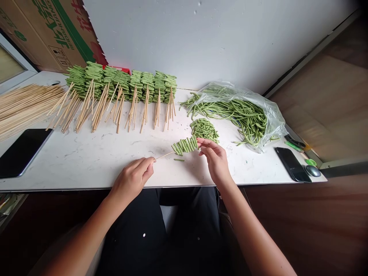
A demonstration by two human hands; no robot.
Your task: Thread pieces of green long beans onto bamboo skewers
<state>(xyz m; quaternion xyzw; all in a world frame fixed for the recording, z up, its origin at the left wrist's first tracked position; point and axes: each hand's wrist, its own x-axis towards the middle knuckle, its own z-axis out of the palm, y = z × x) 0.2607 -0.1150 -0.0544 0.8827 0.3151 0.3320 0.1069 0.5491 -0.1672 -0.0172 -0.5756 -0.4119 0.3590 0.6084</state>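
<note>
My left hand (134, 177) pinches the bare end of a thin bamboo skewer (164, 155) just above the white table (94, 157). A row of short green bean pieces (185, 145) is threaded on the skewer's far end. My right hand (214, 157) is closed with its fingertips on the last bean pieces at the skewer's tip. One loose bean piece (179, 160) lies under the skewer. A small heap of cut bean pieces (204, 129) sits just behind my right hand.
Stacks of finished bean skewers (120, 86) line the back of the table. Loose bamboo sticks (24, 105) lie far left, a dark tablet (21, 152) below them. A plastic bag of long beans (238, 111) lies right, then a phone (291, 164) and a mouse (312, 170).
</note>
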